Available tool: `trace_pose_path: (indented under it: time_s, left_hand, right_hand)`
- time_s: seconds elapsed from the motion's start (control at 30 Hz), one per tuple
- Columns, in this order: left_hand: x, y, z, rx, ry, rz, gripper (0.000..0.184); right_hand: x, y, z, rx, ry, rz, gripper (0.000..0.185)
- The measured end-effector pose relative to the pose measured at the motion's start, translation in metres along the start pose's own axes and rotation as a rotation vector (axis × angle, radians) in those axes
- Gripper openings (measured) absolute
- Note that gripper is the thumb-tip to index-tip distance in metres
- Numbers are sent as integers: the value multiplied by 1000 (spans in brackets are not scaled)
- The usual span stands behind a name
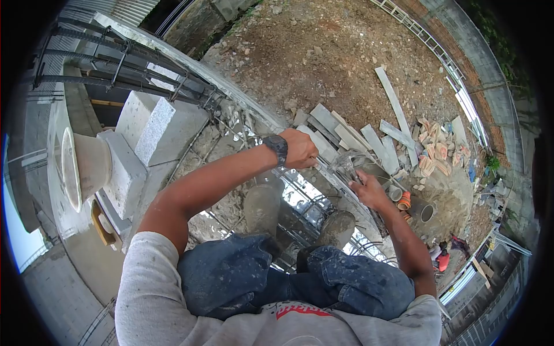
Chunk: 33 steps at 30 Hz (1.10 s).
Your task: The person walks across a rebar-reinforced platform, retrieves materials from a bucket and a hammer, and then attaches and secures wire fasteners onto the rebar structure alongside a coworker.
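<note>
My left hand, with a black watch on the wrist, is closed at the near edge of a long narrow ledge. Whatever its fingers hold, if anything, is hidden. My right hand is wrapped round a grey tool whose head is smeared, so I cannot tell its kind. The tool's head is over the ledge, a short way to the right of my left hand. Below my arms, steel bars cross gaps in the concrete between my boots.
Grey blocks stand at left, with a pale bucket and a yellow-handled float nearby. Tied rebar juts out at upper left. Far below lie boards, sacks and pipes. A person is at lower right.
</note>
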<state>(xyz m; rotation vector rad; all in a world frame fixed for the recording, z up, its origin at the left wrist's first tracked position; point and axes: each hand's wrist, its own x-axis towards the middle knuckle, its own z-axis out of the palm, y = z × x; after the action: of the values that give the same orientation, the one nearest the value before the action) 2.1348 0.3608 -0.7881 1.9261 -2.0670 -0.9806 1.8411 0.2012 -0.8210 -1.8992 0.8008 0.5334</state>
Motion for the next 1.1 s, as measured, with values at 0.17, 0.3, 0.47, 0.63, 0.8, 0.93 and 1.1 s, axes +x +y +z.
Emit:
trace_pose_path:
  time_s: [0.17, 0.3, 0.47, 0.63, 0.8, 0.93, 1.1]
  left_hand:
    - [-3, 1, -1, -2, 13, -11, 33]
    - [-6, 3, -4, 2, 25, -19, 33]
    - [-6, 3, 0, 10, 39, -30, 33]
    - [-7, 2, 3, 7, 52, -24, 33]
    - [-7, 1, 3, 16, 46, -26, 33]
    - [-7, 3, 1, 12, 49, -26, 33]
    - [-9, 1, 4, -7, 70, -16, 33]
  right_hand:
    - [-6, -15, -4, 41, -50, 48, 47]
    - [-7, -12, 0, -24, 17, 8, 48]
    - [-16, -25, 0, 4, 70, -34, 54]
    - [-5, 3, 4, 0, 75, 28, 54]
    - [-4, 14, 5, 30, 58, 11, 53]
    - [-17, -22, -6, 66, -5, 59, 49]
    - [-23, -28, -6, 78, 27, -17, 45]
